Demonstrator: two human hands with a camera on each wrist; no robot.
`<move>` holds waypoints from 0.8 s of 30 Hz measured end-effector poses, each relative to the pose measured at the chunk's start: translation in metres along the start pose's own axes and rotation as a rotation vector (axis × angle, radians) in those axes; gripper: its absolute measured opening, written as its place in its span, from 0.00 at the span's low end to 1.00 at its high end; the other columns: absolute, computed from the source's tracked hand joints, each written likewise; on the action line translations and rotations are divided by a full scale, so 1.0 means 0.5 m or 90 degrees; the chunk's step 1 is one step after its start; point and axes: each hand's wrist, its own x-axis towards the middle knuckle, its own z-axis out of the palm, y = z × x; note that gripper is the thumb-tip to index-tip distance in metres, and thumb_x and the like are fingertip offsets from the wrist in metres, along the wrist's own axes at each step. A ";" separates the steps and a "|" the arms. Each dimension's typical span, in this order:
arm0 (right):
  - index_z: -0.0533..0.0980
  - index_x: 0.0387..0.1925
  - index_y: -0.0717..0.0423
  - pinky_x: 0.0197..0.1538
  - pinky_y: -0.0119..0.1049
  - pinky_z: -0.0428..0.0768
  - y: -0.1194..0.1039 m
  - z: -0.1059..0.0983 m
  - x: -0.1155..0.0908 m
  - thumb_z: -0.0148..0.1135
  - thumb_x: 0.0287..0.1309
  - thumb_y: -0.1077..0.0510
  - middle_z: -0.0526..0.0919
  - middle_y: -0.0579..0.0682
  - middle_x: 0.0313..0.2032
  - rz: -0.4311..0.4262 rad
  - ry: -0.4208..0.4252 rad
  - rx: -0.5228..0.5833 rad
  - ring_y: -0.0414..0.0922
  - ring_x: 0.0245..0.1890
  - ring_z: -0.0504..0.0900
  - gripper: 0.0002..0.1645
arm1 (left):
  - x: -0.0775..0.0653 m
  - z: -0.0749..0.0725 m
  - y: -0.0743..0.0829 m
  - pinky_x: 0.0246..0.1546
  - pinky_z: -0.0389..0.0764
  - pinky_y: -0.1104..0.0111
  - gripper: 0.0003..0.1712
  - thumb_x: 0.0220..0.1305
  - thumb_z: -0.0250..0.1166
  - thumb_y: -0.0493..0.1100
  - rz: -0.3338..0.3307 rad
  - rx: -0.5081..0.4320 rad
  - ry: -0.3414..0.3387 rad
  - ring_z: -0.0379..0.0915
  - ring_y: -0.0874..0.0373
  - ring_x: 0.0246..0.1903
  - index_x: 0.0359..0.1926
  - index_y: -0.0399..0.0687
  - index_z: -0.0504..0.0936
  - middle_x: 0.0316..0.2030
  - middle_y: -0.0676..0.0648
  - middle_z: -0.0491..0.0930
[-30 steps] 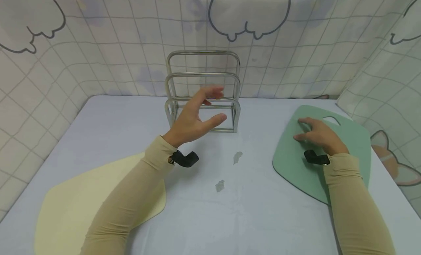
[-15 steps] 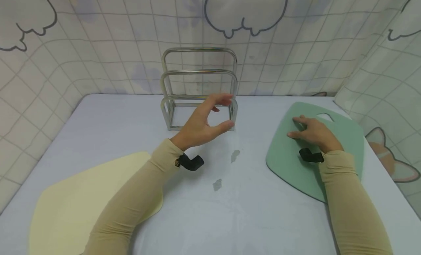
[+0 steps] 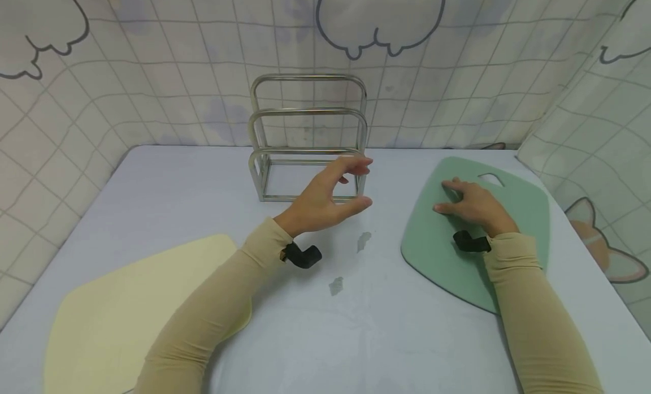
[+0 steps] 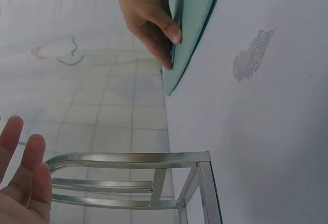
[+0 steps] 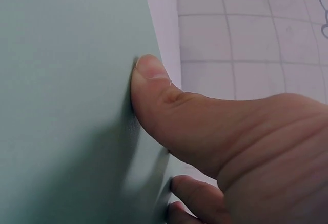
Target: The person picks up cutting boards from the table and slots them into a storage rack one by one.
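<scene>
My right hand (image 3: 478,206) rests its thumb and fingertips on the top face of a green cutting board (image 3: 432,252), which lies flat at the right of the table. In the right wrist view the thumb (image 5: 154,88) presses on the board's surface (image 5: 66,70). My left hand (image 3: 322,199) hovers with thumb and fingers spread apart, holding nothing, just in front of a metal rack (image 3: 308,111). That rack, made of several bent tubes, stands upright near the back edge; the hand covers part of its lower front in the head view.
At the left front lies a pale yellow cutting board (image 3: 132,303), partly under my left forearm (image 3: 218,303). Two grey patches (image 3: 336,286) mark the white tabletop (image 3: 386,326) between the boards. A gridded cloth (image 3: 203,55) hangs behind and along both sides.
The green cutting board has slid left across the table together with my right hand. My left hand has shifted right and slightly down, staying spread. The head view tilted a little earlier on.
</scene>
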 end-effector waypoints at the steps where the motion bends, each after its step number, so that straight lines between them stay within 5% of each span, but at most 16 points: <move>1: 0.50 0.81 0.59 0.77 0.74 0.47 0.000 0.001 0.001 0.61 0.71 0.39 0.39 0.67 0.81 -0.001 0.000 -0.002 0.74 0.80 0.40 0.52 | 0.001 0.002 0.000 0.62 0.75 0.61 0.37 0.66 0.70 0.45 0.000 -0.002 -0.004 0.72 0.52 0.65 0.73 0.49 0.67 0.66 0.48 0.75; 8: 0.51 0.81 0.60 0.77 0.73 0.47 -0.010 0.006 0.001 0.60 0.72 0.40 0.41 0.68 0.81 -0.007 0.004 -0.014 0.74 0.80 0.41 0.50 | 0.006 0.017 0.002 0.61 0.75 0.63 0.38 0.66 0.71 0.44 -0.002 -0.007 -0.018 0.72 0.56 0.63 0.73 0.47 0.67 0.64 0.47 0.76; 14: 0.52 0.81 0.60 0.77 0.73 0.48 -0.009 0.007 0.001 0.61 0.71 0.40 0.41 0.68 0.81 -0.011 0.007 -0.012 0.74 0.80 0.42 0.50 | 0.011 0.028 0.000 0.62 0.76 0.54 0.37 0.66 0.71 0.44 -0.006 -0.010 -0.030 0.72 0.55 0.62 0.73 0.45 0.68 0.63 0.47 0.77; 24: 0.50 0.83 0.48 0.75 0.76 0.50 0.014 -0.011 0.001 0.62 0.66 0.30 0.43 0.64 0.83 0.022 0.017 0.071 0.72 0.81 0.43 0.56 | 0.021 0.058 -0.005 0.64 0.76 0.53 0.36 0.69 0.69 0.47 -0.048 0.004 -0.080 0.71 0.55 0.64 0.74 0.49 0.67 0.62 0.48 0.76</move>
